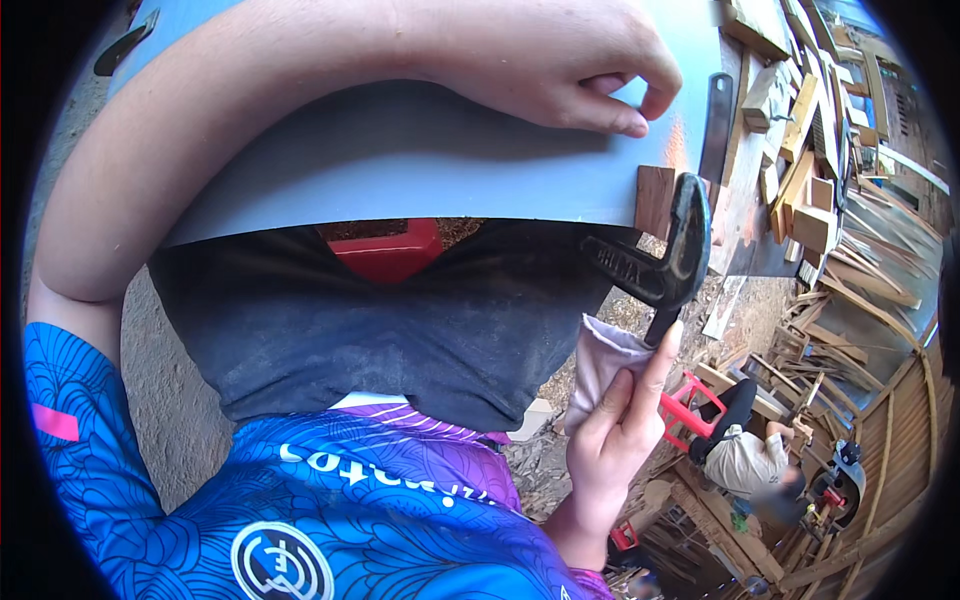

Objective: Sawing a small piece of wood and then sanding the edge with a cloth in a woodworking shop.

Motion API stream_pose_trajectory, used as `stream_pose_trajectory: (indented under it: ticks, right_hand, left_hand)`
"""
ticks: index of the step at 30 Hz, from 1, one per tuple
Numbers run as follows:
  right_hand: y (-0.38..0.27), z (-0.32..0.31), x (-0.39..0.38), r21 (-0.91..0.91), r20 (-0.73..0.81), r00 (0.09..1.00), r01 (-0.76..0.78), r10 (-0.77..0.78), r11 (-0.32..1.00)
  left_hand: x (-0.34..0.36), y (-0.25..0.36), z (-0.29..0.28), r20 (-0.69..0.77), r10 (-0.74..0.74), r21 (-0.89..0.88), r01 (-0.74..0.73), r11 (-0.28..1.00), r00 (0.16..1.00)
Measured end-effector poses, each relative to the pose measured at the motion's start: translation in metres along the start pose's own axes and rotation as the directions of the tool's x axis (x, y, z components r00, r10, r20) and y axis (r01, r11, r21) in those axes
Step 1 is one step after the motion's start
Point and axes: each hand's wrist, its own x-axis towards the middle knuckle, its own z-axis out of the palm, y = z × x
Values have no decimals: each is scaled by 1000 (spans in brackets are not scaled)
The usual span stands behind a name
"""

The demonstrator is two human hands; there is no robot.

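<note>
The clamp (688,245), black and metal, stands at the near right corner of the bench (430,165). One of its arms lies along the right side of a small wood block (654,190); the other points left, over the dark trousers (390,320).

Nearer the body than the clamp, the right hand (622,415) is closed around a pale cloth (602,365), thumb bent against it. The forefinger is stretched nearly straight, its tip at the clamp's shaft just where the shaft meets the cloth.

Beyond the clamp and to its left, the left hand (615,85) hangs over the bench, its forearm crossing from the left. The forefinger is hooked and the thumb reaches out straighter, with a small gap between them near the palm; the other fingers are mostly hidden, so I cannot tell whether they pinch anything. Its thumb tip is near the block, well apart from the right hand.

Just beyond the clamp lie a streak of reddish dust (677,148) and a dark metal strip (716,128) with a hole at its far end. Farther to the clamp's right are heaps of timber (800,130). Also right of the clamp, but back toward the body, a co-worker (745,460) in a pale shirt is beside a red stool (680,415).
</note>
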Motion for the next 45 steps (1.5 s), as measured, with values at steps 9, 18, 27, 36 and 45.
stream_pose_trajectory:
  ticks: [9, 18, 27, 36, 45]
  right_hand:
    - [17, 14, 41, -67, -9, 1000, -11, 10, 998]
    - [39, 28, 40, 62, -67, 997, 43, -38, 997]
    - [36, 40, 2, 119, -192, 976, 129, -105, 984]
    - [43, 63, 17, 111, -329, 939, 146, -102, 983]
    - [47, 60, 56, 6, -289, 939, 195, -185, 981]
  left_hand:
    - [6, 1, 3, 59, -73, -22, 75, 997, 996]
    - [17, -3, 6, 107, -184, -42, 189, 981, 977]
    - [15, 9, 5, 75, -245, 61, 241, 969, 967]
    - [15, 2, 16, -11, -229, 72, 229, 971, 973]
    - [24, 10, 14, -3, -255, 127, 254, 959, 967]
